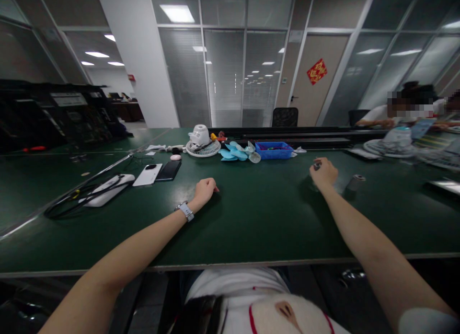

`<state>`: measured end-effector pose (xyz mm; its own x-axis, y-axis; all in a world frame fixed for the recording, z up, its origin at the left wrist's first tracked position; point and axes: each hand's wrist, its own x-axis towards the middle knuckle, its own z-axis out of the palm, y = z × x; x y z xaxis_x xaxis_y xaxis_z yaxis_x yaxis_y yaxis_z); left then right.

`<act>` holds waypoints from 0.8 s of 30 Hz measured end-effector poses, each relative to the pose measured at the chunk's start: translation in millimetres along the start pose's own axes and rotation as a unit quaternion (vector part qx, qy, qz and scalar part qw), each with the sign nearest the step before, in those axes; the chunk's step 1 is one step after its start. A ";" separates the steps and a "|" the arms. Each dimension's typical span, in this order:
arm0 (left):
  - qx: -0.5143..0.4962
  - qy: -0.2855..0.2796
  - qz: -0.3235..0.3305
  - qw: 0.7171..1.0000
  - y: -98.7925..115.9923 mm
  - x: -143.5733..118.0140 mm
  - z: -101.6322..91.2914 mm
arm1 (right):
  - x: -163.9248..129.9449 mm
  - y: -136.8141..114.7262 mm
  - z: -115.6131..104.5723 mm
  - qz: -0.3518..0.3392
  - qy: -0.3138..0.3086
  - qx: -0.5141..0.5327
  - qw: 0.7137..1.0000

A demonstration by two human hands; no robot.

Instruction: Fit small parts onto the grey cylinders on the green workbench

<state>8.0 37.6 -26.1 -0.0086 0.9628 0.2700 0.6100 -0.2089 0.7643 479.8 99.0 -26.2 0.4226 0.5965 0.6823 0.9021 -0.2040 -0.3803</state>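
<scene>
My right hand (324, 172) is closed around a small cylinder (316, 166) and stands just above or on the green table. Only the cylinder's dark round end shows between the fingers. A similar grey metal cylinder (355, 182) stands upright on the table, to the right of that hand and apart from it. My left hand (206, 189) rests on the table with its fingers curled in and nothing showing in it. A watch with a pale strap (185, 211) is on the left wrist.
At the back are a white fan body with its round grille (203, 149), blue fan blades (235, 152) and a blue tray (273, 151). Two phones (148, 175), a white power strip with black cable (109, 190) lie left. Co-workers (388, 114) sit far right.
</scene>
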 end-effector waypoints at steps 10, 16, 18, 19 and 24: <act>-0.001 0.005 0.004 1.000 -1.0 0.7 0.5 | -0.9 -0.9 0.4 0.011 -0.016 -0.001 1.000; -0.007 0.005 0.005 1.000 -6.3 3.3 2.1 | -2.1 3.9 5.7 0.088 -0.039 -0.002 0.995; -0.007 0.004 0.002 1.000 -5.9 3.2 2.3 | -1.4 7.3 8.7 0.139 -0.081 0.004 0.987; -0.005 0.005 0.001 1.000 -5.3 3.0 2.2 | -1.0 9.0 10.2 0.161 -0.098 0.009 0.982; 0.006 0.010 0.001 1.000 -2.8 2.2 1.7 | -0.8 13.4 13.1 0.186 -0.108 0.022 0.976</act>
<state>7.6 40.7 -28.7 -0.0231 0.9585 0.2843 0.6198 -0.2094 0.7563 490.4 105.9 -40.1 0.6876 0.6378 0.3469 0.6831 -0.4065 -0.6067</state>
